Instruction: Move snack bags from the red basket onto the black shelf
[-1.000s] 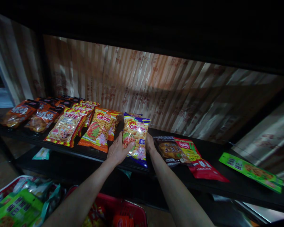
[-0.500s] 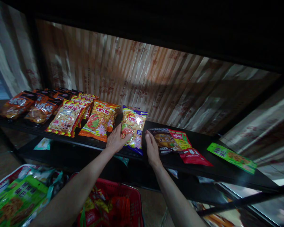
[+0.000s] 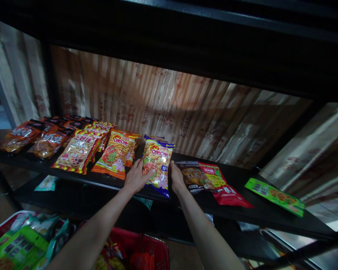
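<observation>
A blue and yellow snack bag (image 3: 157,163) lies on the black shelf (image 3: 270,219), with another like it behind. My left hand (image 3: 135,176) grips the bag's left edge, thumb on its front. My right hand (image 3: 177,178) presses against its right edge, fingers curled along the side. Just left of it lies an orange snack bag (image 3: 115,153). To the right lie a dark brown bag (image 3: 195,176) and a red bag (image 3: 224,183), overlapping.
Further left are a red and yellow bag (image 3: 77,150) and several dark orange bags (image 3: 33,137). A green packet (image 3: 274,197) lies at the shelf's right. Below stand a red basket (image 3: 142,253) with snacks and green bags (image 3: 14,251) at lower left. A striped wall backs the shelf.
My right hand has come back against the blue bag's right edge after drawing off it. The bag has been squared up slightly; my left hand keeps its hold.
</observation>
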`<action>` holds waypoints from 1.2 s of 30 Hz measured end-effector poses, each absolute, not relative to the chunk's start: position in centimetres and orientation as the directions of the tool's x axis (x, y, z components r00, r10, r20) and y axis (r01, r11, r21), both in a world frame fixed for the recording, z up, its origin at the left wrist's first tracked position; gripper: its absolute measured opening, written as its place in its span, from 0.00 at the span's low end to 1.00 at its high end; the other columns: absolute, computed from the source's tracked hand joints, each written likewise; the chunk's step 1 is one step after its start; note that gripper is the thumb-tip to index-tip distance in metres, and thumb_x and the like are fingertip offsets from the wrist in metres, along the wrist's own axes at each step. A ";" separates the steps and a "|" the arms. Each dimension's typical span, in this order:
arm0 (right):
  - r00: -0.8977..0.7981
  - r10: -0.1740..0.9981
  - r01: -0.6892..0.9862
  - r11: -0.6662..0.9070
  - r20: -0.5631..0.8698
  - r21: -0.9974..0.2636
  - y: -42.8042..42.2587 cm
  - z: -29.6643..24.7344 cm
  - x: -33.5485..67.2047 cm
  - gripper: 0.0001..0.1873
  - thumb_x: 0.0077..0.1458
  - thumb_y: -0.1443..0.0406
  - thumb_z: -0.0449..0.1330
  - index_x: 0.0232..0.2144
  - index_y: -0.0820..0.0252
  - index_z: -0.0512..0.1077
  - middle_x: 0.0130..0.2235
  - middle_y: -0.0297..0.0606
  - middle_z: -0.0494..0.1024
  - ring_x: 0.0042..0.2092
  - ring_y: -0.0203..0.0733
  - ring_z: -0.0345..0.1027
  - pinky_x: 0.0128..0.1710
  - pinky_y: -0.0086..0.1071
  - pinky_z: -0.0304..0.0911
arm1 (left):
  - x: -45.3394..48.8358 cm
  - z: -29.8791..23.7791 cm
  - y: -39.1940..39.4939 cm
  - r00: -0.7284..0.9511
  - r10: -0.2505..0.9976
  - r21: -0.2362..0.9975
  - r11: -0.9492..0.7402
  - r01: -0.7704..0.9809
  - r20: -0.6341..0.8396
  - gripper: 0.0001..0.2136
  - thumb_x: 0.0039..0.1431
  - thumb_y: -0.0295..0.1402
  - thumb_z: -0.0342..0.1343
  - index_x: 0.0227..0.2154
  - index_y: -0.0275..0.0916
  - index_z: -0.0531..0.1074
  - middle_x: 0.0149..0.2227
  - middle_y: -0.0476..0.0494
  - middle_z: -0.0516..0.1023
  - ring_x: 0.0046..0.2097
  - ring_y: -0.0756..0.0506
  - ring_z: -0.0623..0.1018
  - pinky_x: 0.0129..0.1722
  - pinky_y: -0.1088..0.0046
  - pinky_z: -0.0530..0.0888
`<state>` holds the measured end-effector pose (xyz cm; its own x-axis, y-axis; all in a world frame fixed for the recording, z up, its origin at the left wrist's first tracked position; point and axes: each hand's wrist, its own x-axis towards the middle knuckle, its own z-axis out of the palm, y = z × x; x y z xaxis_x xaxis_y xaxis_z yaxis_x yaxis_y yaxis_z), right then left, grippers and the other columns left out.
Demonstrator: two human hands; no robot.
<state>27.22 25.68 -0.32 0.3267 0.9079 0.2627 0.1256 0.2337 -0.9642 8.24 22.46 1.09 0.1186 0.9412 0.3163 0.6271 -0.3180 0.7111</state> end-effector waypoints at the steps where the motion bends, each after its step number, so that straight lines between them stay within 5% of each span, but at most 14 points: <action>1: 0.321 0.929 0.067 0.173 0.185 -0.983 26.1 -0.1 27.2 0.20 0.48 0.48 0.57 0.32 0.58 0.75 0.33 0.39 0.82 0.36 0.48 0.76 0.37 0.41 0.71 | 8.2 1.2 22.4 0.121 0.943 0.717 -0.316 0.621 0.310 0.33 0.57 0.53 0.44 0.59 0.35 0.57 0.62 0.34 0.58 0.63 0.39 0.60 0.59 0.64 0.59; 4: 0.216 0.976 -0.099 0.056 0.033 -0.994 26.8 0.7 27.0 0.17 0.38 0.56 0.65 0.32 0.58 0.74 0.31 0.38 0.82 0.33 0.49 0.76 0.36 0.42 0.71 | 8.2 1.4 22.3 0.128 0.940 0.733 -0.328 0.596 0.316 0.31 0.57 0.51 0.46 0.58 0.37 0.58 0.62 0.36 0.59 0.63 0.39 0.60 0.59 0.63 0.59; 11: 0.103 0.994 -0.196 0.054 0.034 -0.979 26.5 1.0 26.6 0.18 0.31 0.60 0.70 0.30 0.57 0.75 0.31 0.38 0.82 0.33 0.52 0.77 0.36 0.45 0.72 | 8.2 1.7 22.2 0.130 0.935 0.753 -0.343 0.562 0.329 0.28 0.57 0.49 0.48 0.56 0.39 0.61 0.58 0.37 0.64 0.61 0.39 0.62 0.58 0.61 0.60; 18: 0.159 0.983 -0.250 0.129 0.090 -0.960 27.1 1.1 25.8 0.24 0.25 0.64 0.72 0.32 0.56 0.73 0.32 0.36 0.82 0.32 0.52 0.77 0.33 0.44 0.72 | 8.3 1.3 22.4 0.122 0.924 0.757 -0.368 0.541 0.362 0.27 0.57 0.49 0.48 0.56 0.41 0.61 0.59 0.38 0.63 0.61 0.39 0.62 0.58 0.60 0.61; 36: 0.296 0.952 -0.251 0.163 0.084 -0.954 27.1 1.4 25.5 0.17 0.24 0.67 0.69 0.24 0.57 0.72 0.25 0.32 0.80 0.26 0.44 0.72 0.30 0.38 0.69 | 8.3 1.0 22.7 0.130 0.918 0.756 -0.384 0.530 0.375 0.25 0.59 0.49 0.46 0.54 0.38 0.62 0.56 0.36 0.66 0.59 0.39 0.65 0.56 0.59 0.63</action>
<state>25.47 27.07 1.36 0.2957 0.9516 0.0845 -0.2506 0.1626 -0.9544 8.32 22.71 1.02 0.1298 0.9178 0.3751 0.5303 -0.3840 0.7559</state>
